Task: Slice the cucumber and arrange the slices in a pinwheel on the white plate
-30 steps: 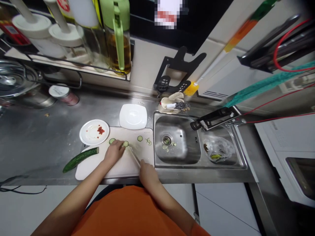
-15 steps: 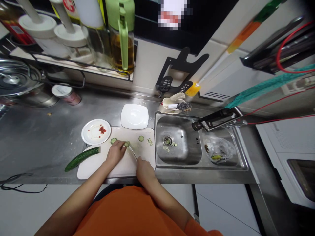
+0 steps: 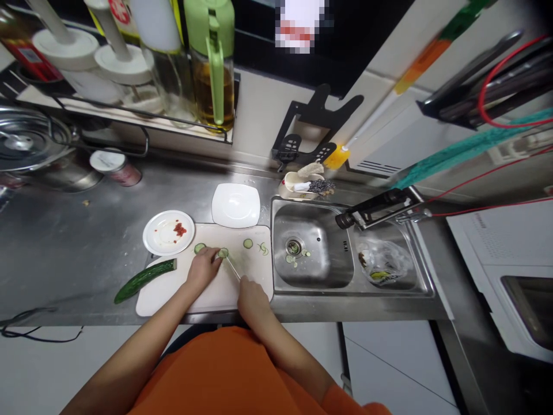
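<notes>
On the white cutting board [image 3: 173,297], my left hand [image 3: 204,267] pinches the edge of a round cucumber slice [image 3: 223,253]. My right hand [image 3: 253,298] is closed around the handle of a small knife [image 3: 233,268], whose blade tip meets that slice. Another cucumber slice [image 3: 200,248] lies just beyond my left fingers. A further round slice [image 3: 247,244] and some thin curved peel pieces [image 3: 263,249] rest on the board's right side. The cut cucumber [image 3: 144,280] lies across the board's left edge, partly on the counter.
A plate with red bits [image 3: 168,233] overlaps the board's upper left; a square white plate [image 3: 235,206] sits behind. To the right is a steel sink [image 3: 332,271] with slices near its drain, a faucet [image 3: 367,210] and a plastic bag [image 3: 384,262]. A bottle rack [image 3: 190,129] overhangs the counter.
The knife blade has turned slightly and my right hand has shifted a little to the left. My left hand stays on the slice. The camera view has moved very slightly.
</notes>
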### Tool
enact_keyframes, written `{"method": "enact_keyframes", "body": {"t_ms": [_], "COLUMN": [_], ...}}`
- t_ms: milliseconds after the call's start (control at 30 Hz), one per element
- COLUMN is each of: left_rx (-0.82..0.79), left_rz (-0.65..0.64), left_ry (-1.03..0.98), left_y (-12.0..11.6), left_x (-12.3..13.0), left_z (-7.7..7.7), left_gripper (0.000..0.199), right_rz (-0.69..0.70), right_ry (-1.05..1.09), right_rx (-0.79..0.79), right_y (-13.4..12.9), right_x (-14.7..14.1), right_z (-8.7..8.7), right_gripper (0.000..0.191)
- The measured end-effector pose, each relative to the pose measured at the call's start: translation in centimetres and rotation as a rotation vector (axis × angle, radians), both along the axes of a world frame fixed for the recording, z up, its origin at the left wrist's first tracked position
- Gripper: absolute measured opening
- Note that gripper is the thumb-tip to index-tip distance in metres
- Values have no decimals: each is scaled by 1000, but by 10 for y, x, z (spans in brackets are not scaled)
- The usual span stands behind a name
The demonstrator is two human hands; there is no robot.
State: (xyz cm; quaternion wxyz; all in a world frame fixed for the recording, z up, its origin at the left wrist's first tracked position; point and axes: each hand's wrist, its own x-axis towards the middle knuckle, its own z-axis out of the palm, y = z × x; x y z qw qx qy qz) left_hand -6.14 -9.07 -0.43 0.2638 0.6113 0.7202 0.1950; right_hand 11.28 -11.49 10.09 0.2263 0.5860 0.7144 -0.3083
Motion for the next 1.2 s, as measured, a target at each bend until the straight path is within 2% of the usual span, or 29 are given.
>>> {"method": "enact_keyframes", "body": {"t_ms": [300, 500, 633, 867, 1033, 1200], "left_rx": [-5, -52, -139, -196, -185, -232], "left_rz": [-19, -7, 60, 194, 265, 269], "left_ry": [-4, -11, -26, -5, 50, 192], "left_y": [8, 15, 14, 8, 7, 6], "left_x": [1, 6, 7, -17, -38, -44], "left_z": [3, 16, 26, 37, 37, 35], "left_gripper": [27, 19, 17, 21, 22, 26], "right_rz": [-35, -40, -58, -61, -64, -53], "right_ry": [-72, -75, -71, -70, -74, -69], "right_rx": [-94, -109, -115, -126, -138, -131], "right_y": [-12, -14, -14, -12, -10, -11], "right_x": [26, 30, 31, 33, 32, 34], "right_z": [10, 13, 11, 10, 13, 8], "right_gripper": [40, 41, 39, 38, 38, 38]}}
